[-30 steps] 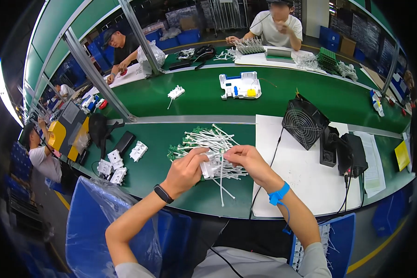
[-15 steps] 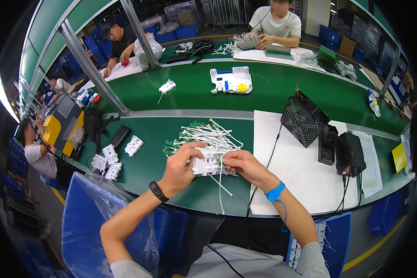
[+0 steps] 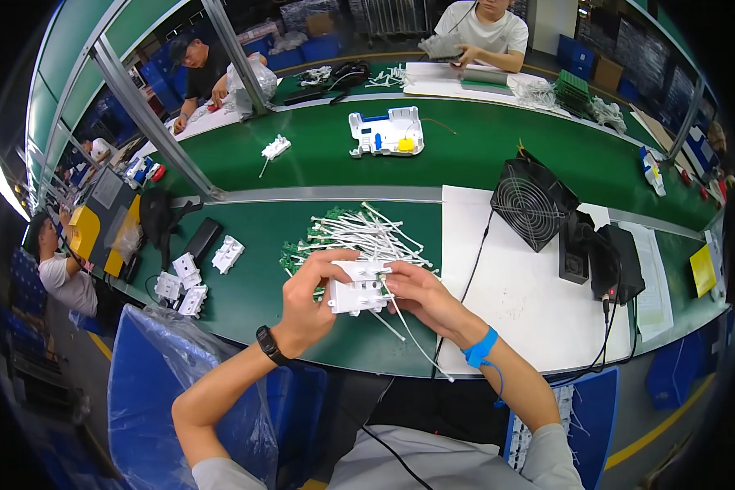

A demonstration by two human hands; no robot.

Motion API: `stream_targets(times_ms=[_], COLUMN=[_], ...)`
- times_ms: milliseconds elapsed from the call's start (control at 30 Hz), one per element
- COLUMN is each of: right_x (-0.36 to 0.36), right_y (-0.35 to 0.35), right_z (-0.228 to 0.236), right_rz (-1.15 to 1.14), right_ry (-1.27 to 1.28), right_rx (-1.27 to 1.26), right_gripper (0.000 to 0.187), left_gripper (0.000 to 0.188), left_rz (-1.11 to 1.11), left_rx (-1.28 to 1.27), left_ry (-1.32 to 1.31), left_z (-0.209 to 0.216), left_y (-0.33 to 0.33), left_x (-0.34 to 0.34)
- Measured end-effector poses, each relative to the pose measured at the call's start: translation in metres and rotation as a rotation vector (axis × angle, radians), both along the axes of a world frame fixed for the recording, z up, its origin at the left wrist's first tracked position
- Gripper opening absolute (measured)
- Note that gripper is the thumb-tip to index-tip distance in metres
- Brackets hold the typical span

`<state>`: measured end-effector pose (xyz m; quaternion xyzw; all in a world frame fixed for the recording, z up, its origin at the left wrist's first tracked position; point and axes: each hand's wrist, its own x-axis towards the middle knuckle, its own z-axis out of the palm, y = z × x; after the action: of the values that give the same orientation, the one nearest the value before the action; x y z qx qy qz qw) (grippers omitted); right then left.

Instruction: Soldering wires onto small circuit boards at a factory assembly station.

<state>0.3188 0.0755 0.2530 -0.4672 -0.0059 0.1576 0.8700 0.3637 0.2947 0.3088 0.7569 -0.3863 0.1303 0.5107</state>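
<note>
A small white plastic housing (image 3: 353, 299) with moulded slots is held over the bench between my two hands. My left hand (image 3: 305, 296) is closed round its left side, thumb and fingers on the edges. My right hand (image 3: 426, 300) grips the right side, fingertips by the far right corner. From that right side a white cable (image 3: 416, 345) hangs down toward the bench's front edge, its free end loose. Just beyond my hands lies a pile of white cables (image 3: 376, 233) with small green boards (image 3: 292, 255) at their left ends.
Several white housings (image 3: 189, 300) lie left beside a black case (image 3: 203, 238). A black fan (image 3: 531, 204) and power box (image 3: 618, 261) stand on white board at right. A green conveyor (image 3: 310, 173) beyond carries a larger white shell (image 3: 388, 135). Co-workers sit across.
The white housing has tilted and come slightly left. My right fingers have shifted from the cable to the housing's edge. The cable's free end has swung right. Parts on the conveyor have moved left.
</note>
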Motion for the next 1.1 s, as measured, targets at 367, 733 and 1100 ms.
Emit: stream_targets(times_ms=[367,733,1100], right_x=[0.003,-0.028,-0.056], right_y=[-0.022,-0.051,-0.083], right_z=[0.006,0.036,0.031], right_rz=[-0.230,-0.204,-0.484], right_ry=[-0.278,-0.423,-0.524], right_rx=[-0.467,-0.719,-1.058], right_gripper=[0.023,0.023,0.028], left_gripper=[0.068,0.024,0.012], left_rz=[-0.221,-0.238,0.019], left_rx=[0.390,0.189,0.055], left_ry=[0.212,0.799,0.494], left_z=[0.008,-0.008,-0.023], left_y=[0.001,-0.064,-0.135], left_x=[0.008,-0.008,0.012])
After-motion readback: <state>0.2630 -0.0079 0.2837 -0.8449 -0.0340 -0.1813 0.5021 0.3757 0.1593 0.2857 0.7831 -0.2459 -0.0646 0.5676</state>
